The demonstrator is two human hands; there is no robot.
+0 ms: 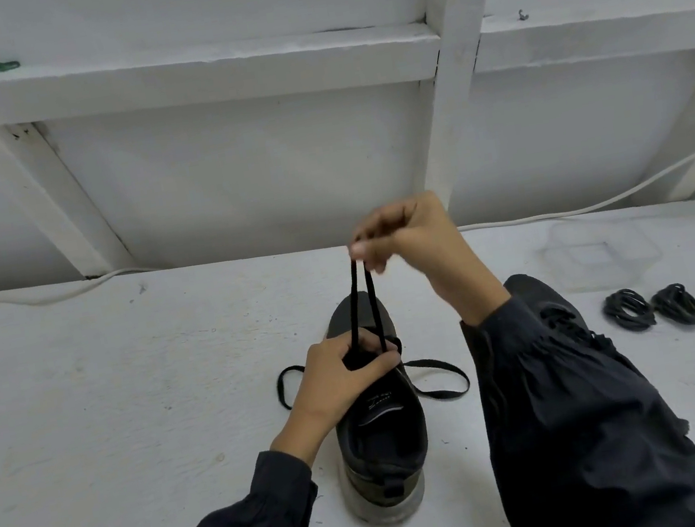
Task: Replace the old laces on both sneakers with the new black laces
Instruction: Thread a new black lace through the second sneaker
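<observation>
Standing on the white desk, heel nearest the head camera and toe pointing away: a dark sneaker with a pale sole. Gripping its upper at the eyelets, the left hand, fingers curled over the tongue area. Rising between those fingers, two strands of a black lace, pulled taut and nearly upright. Pinching the tops of both strands between thumb and fingertips, the right hand, raised above the toe. Hands well apart, one high and one low, joined only by the lace. Trailing loose onto the desk on either side of the sneaker, more loops of the same lace. Lying to the right, mostly hidden behind the dark right sleeve, a second sneaker. Further right, side by side on the desk, two coiled lace bundles, black, close in front of a clear plastic container. Running along the back edge, a white cable.
</observation>
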